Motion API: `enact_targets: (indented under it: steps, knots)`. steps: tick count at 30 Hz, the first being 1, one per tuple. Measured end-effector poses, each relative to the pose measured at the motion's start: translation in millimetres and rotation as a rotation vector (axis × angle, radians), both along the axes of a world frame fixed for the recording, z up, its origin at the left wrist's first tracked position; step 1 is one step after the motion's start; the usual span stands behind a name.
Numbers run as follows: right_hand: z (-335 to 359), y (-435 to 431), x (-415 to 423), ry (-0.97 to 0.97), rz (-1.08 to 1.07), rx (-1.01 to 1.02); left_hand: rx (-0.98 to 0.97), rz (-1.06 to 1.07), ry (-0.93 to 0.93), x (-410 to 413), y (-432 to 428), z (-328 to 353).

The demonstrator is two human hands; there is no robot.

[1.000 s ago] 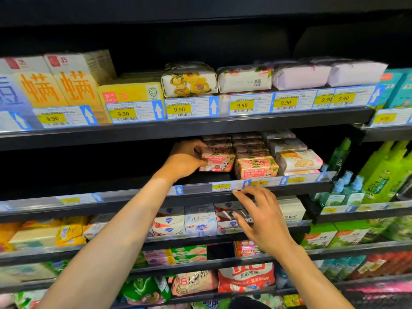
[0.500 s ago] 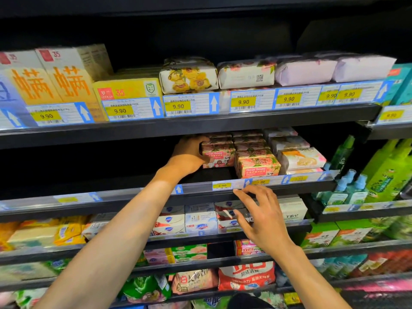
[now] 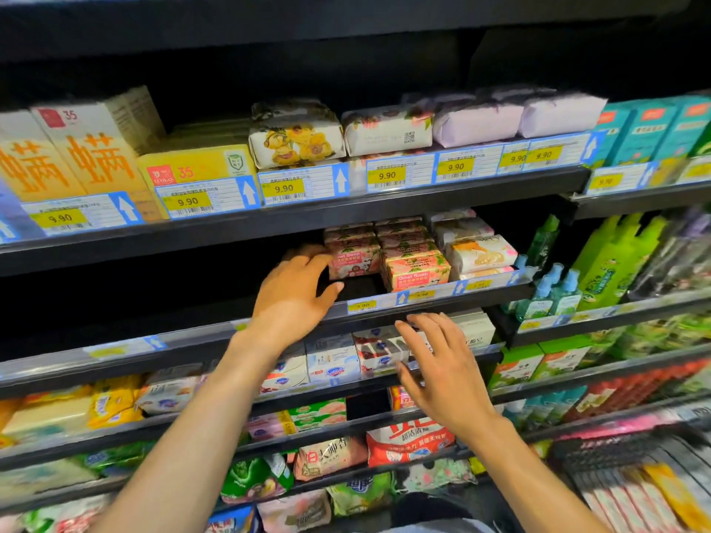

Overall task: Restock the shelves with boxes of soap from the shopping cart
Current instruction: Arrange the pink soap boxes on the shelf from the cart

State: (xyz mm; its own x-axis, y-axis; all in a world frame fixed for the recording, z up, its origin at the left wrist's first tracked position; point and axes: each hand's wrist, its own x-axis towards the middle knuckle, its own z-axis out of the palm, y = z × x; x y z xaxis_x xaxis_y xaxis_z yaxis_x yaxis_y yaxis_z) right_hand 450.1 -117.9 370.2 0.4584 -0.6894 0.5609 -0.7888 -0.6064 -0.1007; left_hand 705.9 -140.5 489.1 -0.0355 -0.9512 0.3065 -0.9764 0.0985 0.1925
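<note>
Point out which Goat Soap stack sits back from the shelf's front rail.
The left Goat Soap stack, beside the left hand: a gap shows before it, while the right stack stands at the price rail.

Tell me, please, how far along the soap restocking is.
Partly done, it seems. Goat soap boxes already stand in two stacks on the middle shelf. In hand: nothing; the left hand is open by the left stack, touching or just off it, and the right hand hovers open lower down. Left: the dark stretch of shelf beside the boxes looks unfilled; the cart is out of view.
</note>
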Motion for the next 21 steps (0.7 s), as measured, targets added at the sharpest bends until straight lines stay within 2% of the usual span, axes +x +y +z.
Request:
enact_targets:
  steps: [2,4,14,21]
  knots:
    - [2,22,-9,0.017,-0.065,0.059,-0.128,-0.136,-0.056,-8,28,-6]
    - [3,49,-22,0.040,-0.141,0.109,-0.158,-0.293,-0.055,-17,54,-19]
    - [-36,218,-125,0.043,-0.617,0.414,0.189,-0.722,-0.133,-138,128,-105]
    - [-66,317,-211,-0.070,-0.976,0.563,0.293,-0.997,-0.132,-270,169,-149]
